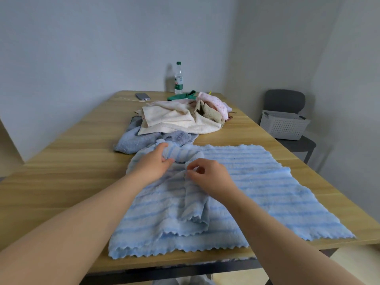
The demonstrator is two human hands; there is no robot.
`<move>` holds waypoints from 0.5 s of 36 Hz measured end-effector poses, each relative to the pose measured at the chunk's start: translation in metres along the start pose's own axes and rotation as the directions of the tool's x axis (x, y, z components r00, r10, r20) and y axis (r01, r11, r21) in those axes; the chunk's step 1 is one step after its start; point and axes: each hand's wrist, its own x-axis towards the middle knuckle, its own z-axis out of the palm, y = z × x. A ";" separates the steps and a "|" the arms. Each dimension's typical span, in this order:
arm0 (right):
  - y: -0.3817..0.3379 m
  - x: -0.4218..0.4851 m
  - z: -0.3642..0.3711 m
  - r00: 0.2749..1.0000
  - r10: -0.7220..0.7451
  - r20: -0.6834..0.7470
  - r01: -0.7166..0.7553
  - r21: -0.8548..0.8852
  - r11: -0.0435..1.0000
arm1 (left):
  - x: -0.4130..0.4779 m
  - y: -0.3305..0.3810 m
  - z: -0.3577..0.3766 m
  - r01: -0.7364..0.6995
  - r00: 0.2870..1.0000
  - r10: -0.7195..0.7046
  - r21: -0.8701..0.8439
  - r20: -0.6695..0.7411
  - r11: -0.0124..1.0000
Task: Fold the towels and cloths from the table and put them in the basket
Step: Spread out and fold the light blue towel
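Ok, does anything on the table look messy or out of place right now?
The striped blue towel is rucked into a ridge down its middle, where the left hand and right hand hold it. Behind it, the cloth pile lies jumbled, unfolded.

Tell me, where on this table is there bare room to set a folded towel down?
Widest bare wood: the left side of the table, between its edge and the striped towel and grey towel. A narrower strip lies right of the pile. The middle is crowded; phone and bottle take the far end.
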 end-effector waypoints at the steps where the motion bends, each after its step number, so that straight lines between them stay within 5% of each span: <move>1: 0.000 0.000 0.001 0.999 0.022 0.045 -0.020 -0.042 0.999 | 0.002 0.000 0.000 -0.011 1.000 0.011 0.050 0.007 0.999; 5: 0.005 0.001 0.007 0.982 0.106 0.157 -0.063 -0.257 0.964 | 0.009 0.001 0.000 -0.080 0.996 0.060 0.321 0.072 0.944; 9: 0.001 0.004 0.007 0.972 0.127 0.199 -0.056 -0.331 0.942 | 0.018 0.002 0.007 -0.084 0.990 0.036 0.369 0.136 0.926; 13: 0.002 0.006 0.006 0.974 0.145 0.174 -0.095 -0.268 0.959 | 0.029 0.003 0.012 -0.027 0.997 -0.003 0.411 0.072 0.911; 18: 0.005 0.006 -0.001 0.985 0.160 0.060 -0.161 0.013 0.987 | 0.038 0.013 0.007 0.015 0.985 0.017 0.185 -0.170 0.983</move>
